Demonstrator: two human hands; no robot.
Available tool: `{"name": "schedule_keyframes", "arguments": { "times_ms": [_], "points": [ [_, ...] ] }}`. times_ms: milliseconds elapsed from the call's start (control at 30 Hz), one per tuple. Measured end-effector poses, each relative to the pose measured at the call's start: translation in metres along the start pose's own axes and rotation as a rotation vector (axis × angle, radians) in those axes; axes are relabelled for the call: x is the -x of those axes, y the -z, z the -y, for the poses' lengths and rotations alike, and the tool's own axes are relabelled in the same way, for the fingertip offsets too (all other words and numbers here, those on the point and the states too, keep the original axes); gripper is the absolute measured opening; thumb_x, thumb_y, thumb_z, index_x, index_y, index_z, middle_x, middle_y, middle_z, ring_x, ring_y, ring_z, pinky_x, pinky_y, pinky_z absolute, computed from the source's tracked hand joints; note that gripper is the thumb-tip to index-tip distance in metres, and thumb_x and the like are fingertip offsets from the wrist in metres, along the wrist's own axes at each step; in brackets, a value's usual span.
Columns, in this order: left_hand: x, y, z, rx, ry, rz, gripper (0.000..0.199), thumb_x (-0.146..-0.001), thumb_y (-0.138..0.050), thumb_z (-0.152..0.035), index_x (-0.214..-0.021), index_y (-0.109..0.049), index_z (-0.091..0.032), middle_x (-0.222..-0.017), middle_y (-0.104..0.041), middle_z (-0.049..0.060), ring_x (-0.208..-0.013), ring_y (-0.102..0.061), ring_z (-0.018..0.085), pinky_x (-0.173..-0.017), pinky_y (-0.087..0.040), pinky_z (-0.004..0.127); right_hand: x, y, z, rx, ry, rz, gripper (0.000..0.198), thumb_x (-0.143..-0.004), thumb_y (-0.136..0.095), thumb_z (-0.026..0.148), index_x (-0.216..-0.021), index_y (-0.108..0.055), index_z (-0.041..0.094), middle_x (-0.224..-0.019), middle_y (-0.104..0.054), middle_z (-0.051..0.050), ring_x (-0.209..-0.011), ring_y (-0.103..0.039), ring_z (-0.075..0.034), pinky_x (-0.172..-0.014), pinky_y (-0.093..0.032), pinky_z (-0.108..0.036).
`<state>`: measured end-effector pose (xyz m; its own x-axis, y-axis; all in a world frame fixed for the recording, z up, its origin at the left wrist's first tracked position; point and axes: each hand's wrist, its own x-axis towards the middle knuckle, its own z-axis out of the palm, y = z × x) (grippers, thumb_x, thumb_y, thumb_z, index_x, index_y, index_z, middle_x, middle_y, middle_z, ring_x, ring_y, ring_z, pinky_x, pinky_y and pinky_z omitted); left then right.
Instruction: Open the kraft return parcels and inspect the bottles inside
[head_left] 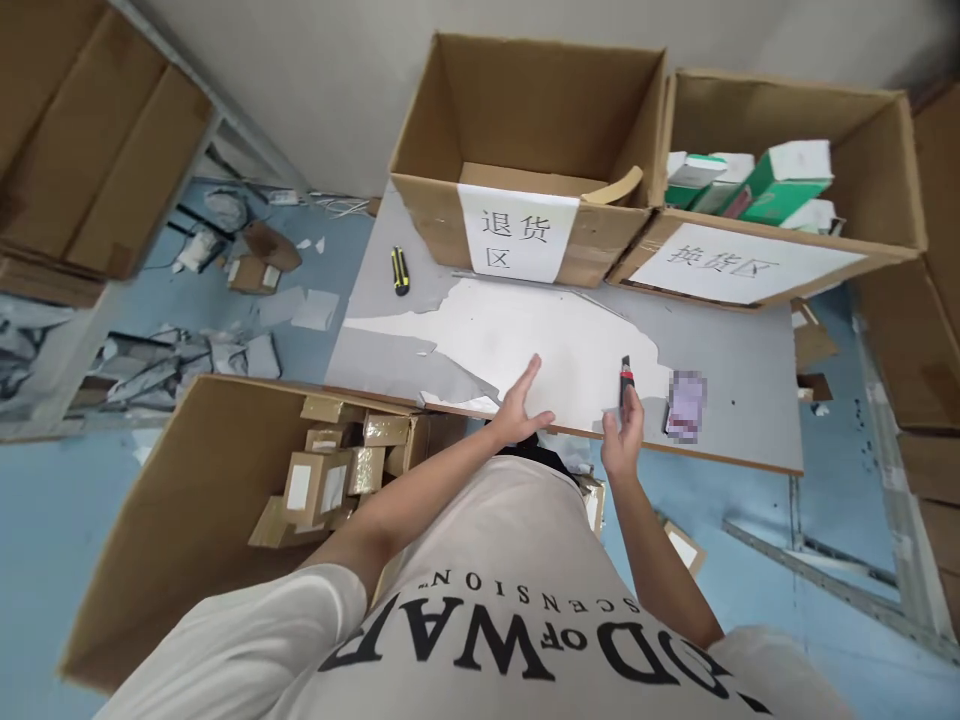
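Observation:
My left hand (517, 408) is at the table's front edge, palm inward, thumb and fingers spread, holding nothing. My right hand (624, 440) is at the same edge further right, with thumb and fingers apart. Just beyond its fingertips is a utility knife (627, 374) with a black and red body, its near end partly covered by the fingers; no firm grip on it shows. Beneath both hands spreads a torn white sheet (525, 330) on the grey table (739, 400). A phone-like object (685, 406), blurred out, lies right of my right hand.
A yellow-black utility knife (400, 271) lies at the table's left. Behind stand two labelled cardboard boxes, one (420, 200) with a cardboard strip, another (911, 200) holding green-white cartons. A large carton (165, 520) with several small parcels stands at lower left.

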<state>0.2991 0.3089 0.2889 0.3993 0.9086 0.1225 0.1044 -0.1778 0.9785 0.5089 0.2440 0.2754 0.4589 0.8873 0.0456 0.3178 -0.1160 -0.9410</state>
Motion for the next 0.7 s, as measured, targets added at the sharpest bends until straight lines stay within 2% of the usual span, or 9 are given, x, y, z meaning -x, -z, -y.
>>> {"name": "schedule_keyframes", "arguments": {
  "times_ms": [100, 167, 367, 533, 700],
  "points": [
    [0.015, 0.029, 0.002, -0.073, -0.028, -0.268, 0.103, -0.075, -0.059, -0.070, -0.154, -0.020, -0.016, -0.160, -0.017, 0.017, -0.148, -0.016, 0.033, -0.122, -0.013, 0.047, -0.036, -0.035, 0.014, -0.021, 0.124, 0.186, 0.071, -0.087, -0.050, 0.054, -0.148, -0.033, 0.022, -0.154, -0.034, -0.013, -0.143, -0.033, -0.028, -0.114, -0.029, -0.051],
    [0.030, 0.043, 0.007, -0.121, 0.005, -0.420, 0.102, -0.075, -0.058, -0.071, -0.153, -0.022, -0.016, -0.160, -0.019, 0.017, -0.148, -0.016, 0.034, -0.121, -0.015, 0.048, -0.054, -0.057, 0.020, -0.034, 0.185, 0.305, 0.070, -0.088, -0.050, 0.053, -0.148, -0.033, 0.022, -0.154, -0.034, -0.013, -0.142, -0.033, -0.028, -0.113, -0.030, -0.052],
    [0.098, 0.069, 0.024, -0.176, 0.126, -0.855, 0.108, -0.072, -0.053, -0.079, -0.154, -0.018, -0.019, -0.161, -0.015, 0.015, -0.148, -0.014, 0.033, -0.122, -0.017, 0.046, -0.078, -0.132, 0.036, -0.147, 0.350, 0.593, 0.068, -0.090, -0.046, 0.056, -0.149, -0.033, 0.023, -0.154, -0.035, -0.011, -0.143, -0.032, -0.028, -0.115, -0.028, -0.052],
    [0.156, 0.088, 0.020, -0.222, 0.193, -1.112, 0.109, -0.070, -0.043, -0.086, -0.154, -0.015, -0.023, -0.162, -0.014, 0.011, -0.149, -0.009, 0.032, -0.122, -0.017, 0.045, -0.058, -0.192, 0.063, -0.204, 0.442, 0.803, 0.075, -0.090, -0.037, 0.065, -0.150, -0.032, 0.020, -0.152, -0.037, -0.011, -0.146, -0.027, -0.028, -0.118, -0.023, -0.052],
    [0.215, 0.111, 0.008, -0.268, 0.180, -1.266, 0.110, -0.071, -0.044, -0.085, -0.155, -0.015, -0.022, -0.162, -0.013, 0.011, -0.149, -0.008, 0.033, -0.122, -0.015, 0.046, -0.002, -0.243, 0.088, -0.251, 0.503, 0.971, 0.083, -0.087, -0.036, 0.071, -0.152, -0.028, 0.019, -0.156, -0.032, -0.012, -0.146, -0.027, -0.029, -0.118, -0.024, -0.051]
  ]
}}
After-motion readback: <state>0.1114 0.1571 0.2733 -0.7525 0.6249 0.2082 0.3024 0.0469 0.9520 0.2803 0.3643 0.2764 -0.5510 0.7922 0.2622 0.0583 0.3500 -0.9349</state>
